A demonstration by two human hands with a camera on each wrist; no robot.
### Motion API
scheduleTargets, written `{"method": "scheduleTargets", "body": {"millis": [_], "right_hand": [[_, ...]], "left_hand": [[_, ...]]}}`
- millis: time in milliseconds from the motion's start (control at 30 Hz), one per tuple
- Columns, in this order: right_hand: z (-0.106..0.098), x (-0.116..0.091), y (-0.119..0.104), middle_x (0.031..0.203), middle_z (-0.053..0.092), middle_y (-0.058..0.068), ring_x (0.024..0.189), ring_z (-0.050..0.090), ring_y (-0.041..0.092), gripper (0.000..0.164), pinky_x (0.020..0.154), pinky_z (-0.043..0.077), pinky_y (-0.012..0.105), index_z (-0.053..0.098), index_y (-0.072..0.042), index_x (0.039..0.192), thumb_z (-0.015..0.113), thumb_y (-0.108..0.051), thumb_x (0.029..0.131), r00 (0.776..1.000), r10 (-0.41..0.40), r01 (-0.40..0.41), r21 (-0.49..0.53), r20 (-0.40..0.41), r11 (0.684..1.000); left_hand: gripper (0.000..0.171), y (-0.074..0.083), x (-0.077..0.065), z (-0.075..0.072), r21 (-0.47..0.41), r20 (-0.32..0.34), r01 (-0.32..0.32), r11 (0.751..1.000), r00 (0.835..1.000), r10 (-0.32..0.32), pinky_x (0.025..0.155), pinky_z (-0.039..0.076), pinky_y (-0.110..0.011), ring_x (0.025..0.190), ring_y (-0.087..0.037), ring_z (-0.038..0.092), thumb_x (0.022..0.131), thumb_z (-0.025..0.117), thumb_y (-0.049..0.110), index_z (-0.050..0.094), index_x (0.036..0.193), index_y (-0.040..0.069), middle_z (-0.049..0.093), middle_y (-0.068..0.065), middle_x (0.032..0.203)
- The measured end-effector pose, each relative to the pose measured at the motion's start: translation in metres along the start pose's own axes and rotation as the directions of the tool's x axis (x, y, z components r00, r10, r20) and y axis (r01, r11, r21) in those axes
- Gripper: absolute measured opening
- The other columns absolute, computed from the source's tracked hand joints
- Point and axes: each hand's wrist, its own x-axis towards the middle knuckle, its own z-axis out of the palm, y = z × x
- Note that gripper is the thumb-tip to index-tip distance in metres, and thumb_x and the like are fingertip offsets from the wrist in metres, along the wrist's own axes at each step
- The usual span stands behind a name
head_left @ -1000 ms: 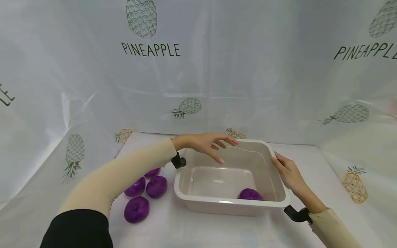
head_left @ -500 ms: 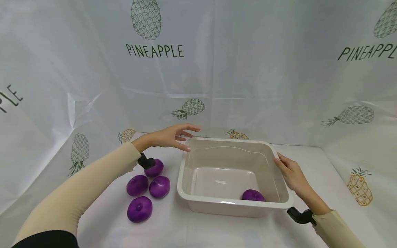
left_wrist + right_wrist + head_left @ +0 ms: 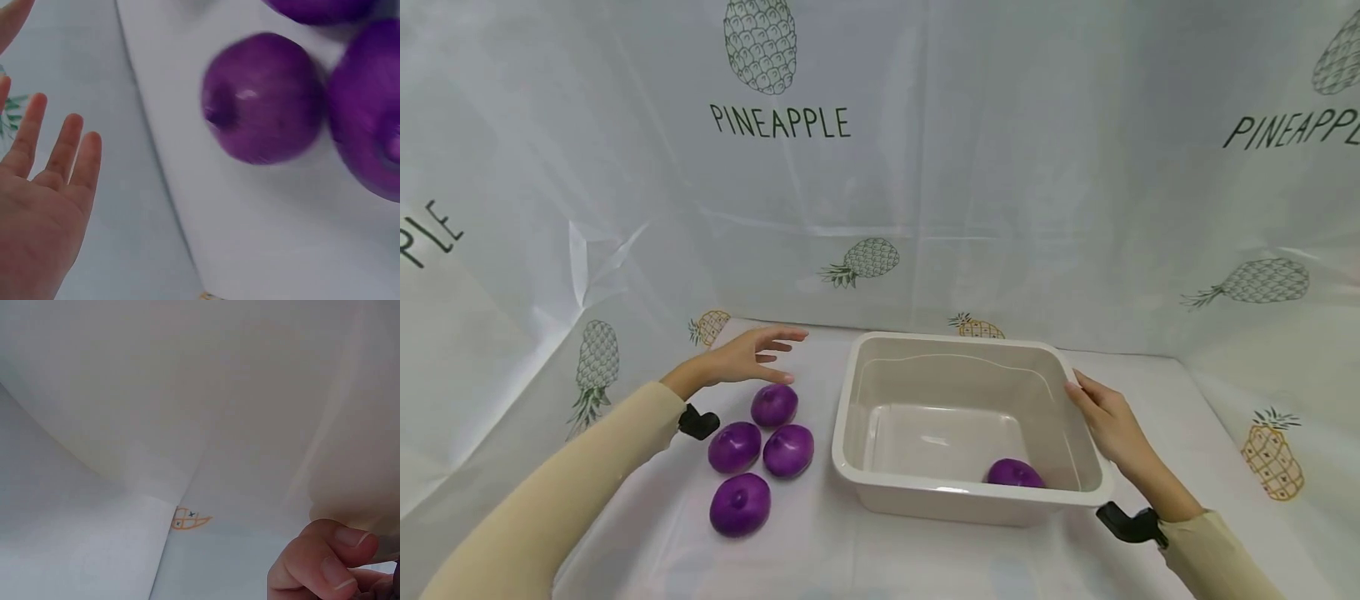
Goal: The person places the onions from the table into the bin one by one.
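Note:
My left hand [image 3: 739, 358] hovers with its fingers extended just behind the farthest purple onion [image 3: 774, 406]. Nothing lies in its grasp; the left wrist view shows the open palm [image 3: 44, 219] apart from the onions. Three more onions sit nearer on the table: a left one [image 3: 734, 447], a right one [image 3: 788, 451] and a front one [image 3: 741, 505]. My right hand [image 3: 1108, 421] grips the right rim of a beige plastic basin [image 3: 940, 502], thumb over the edge and curled fingers [image 3: 303, 565] beneath it. One onion [image 3: 1015, 473] lies inside, partly hidden by the front wall.
A white cloth [image 3: 850, 567] covers the table. Behind and at the sides hangs a pale sheet [image 3: 1000, 192] printed with pineapples. The basin stands right of the onions, with a strip of table between them.
My left hand has drawn back from over the basin, leftward past its rim to the loose onions, which its arm partly covered before. The right hand stays on the rim.

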Motion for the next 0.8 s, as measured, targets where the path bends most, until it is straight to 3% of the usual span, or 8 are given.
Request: {"method": "scheduleTargets", "body": {"millis": [333,567,800], "right_hand": [[0.001,-0.001,0.003,0.118,0.061,0.038,0.082,0.071,0.028,0.048,0.059,0.058,0.028,0.037,0.01,0.147,0.042,-0.019,0.109,1.0,-0.004,0.004,-0.001,0.001,1.0],[0.001,0.0,0.004,0.119,0.061,0.037,0.082,0.069,0.019,0.048,0.06,0.057,0.026,0.038,0.009,0.148,0.043,-0.019,0.109,1.0,0.0,0.0,-0.006,-0.006,1.0],[0.001,0.0,0.002,0.12,0.06,0.037,0.086,0.07,0.033,0.049,0.061,0.059,0.031,0.037,0.008,0.148,0.042,-0.02,0.109,1.0,0.014,-0.014,0.005,-0.004,1.0]], "left_hand": [[0.08,-0.038,-0.022,0.008,0.018,-0.002,0.116,0.993,0.993,-0.116,0.112,0.024,-0.065,0.142,-0.052,0.023,0.085,0.082,0.02,0.039,0.152,0.007,0.028,-0.019,0.159],[0.075,-0.053,-0.027,0.018,0.053,-0.001,0.164,0.985,0.986,-0.164,0.107,0.032,-0.067,0.139,-0.056,0.024,0.083,0.083,0.02,0.046,0.148,0.008,0.028,-0.022,0.158],[0.07,-0.068,-0.028,0.029,0.055,0.031,0.142,0.988,0.989,-0.144,0.1,0.042,-0.064,0.13,-0.062,0.035,0.083,0.082,0.013,0.049,0.143,0.002,0.036,-0.027,0.152]]}}
